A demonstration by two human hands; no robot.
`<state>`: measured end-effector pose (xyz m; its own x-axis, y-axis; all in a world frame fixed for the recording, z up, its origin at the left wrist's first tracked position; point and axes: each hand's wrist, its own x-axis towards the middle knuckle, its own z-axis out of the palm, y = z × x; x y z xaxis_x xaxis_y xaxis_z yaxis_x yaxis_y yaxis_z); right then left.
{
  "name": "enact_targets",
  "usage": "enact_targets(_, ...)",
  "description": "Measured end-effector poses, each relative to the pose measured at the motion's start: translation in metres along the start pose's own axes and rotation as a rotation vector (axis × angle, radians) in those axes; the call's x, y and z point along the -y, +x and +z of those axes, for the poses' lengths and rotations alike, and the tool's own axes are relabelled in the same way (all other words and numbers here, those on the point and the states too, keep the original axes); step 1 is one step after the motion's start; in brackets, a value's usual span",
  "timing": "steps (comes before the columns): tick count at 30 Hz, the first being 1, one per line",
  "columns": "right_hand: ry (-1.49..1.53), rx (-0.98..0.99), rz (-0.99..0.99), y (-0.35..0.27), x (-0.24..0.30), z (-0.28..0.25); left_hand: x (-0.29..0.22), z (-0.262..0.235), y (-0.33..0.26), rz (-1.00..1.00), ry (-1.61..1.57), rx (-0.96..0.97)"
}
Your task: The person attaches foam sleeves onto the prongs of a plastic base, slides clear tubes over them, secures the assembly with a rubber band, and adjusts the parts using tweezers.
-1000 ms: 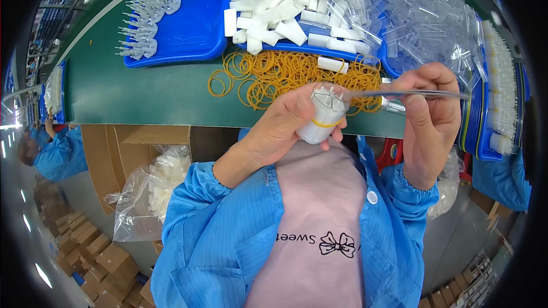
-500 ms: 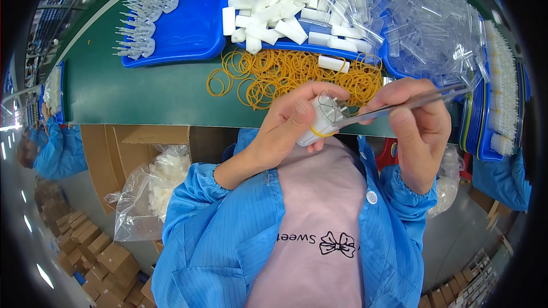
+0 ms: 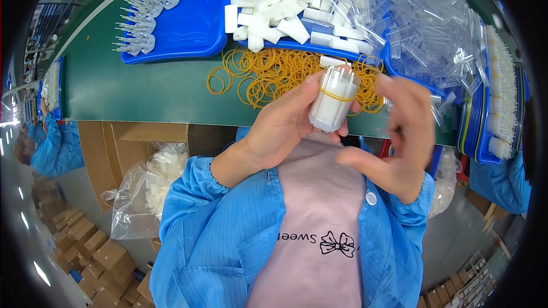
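Observation:
My left hand is closed around a bundle of white pieces, held upright over the table's near edge. A yellow rubber band circles the bundle, and pale prongs stick up from its top. To the right of it, my right hand is smeared by motion, with the thumb stretched away from the fingers and nothing seen in it. Loose yellow rubber bands lie in a heap just beyond the bundle. A single white tube rests on that heap.
Behind the bands stand a blue tray with clear pronged parts, a pile of white tubes and a heap of clear tubes. Stacked blue trays sit at right. Below the green table is an open carton.
The metal tweezers have left my right hand, which has opened and moved lower. My left hand has turned the bundle more upright and slightly to the right.

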<state>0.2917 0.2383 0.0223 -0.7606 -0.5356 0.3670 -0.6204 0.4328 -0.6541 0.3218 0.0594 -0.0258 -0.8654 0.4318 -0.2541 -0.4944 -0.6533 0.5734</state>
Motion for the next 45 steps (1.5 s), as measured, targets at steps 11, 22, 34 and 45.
enact_targets(11, -0.081, -0.047, 0.034, 0.002, -0.016, 0.036, 0.007, -0.009, 0.000, -0.014, 0.032, 0.028)
enact_targets(22, -0.005, -0.118, 0.029, 0.002, -0.016, 0.037, 0.005, -0.007, 0.004, 0.025, -0.057, 0.003)
enact_targets(34, -0.021, -0.096, 0.001, -0.005, -0.019, 0.033, 0.013, -0.011, 0.005, 0.033, -0.092, -0.033)
enact_targets(45, 0.422, -0.449, 0.247, -0.014, -0.026, 0.016, 0.012, -0.020, 0.009, -0.083, -0.402, 0.162)
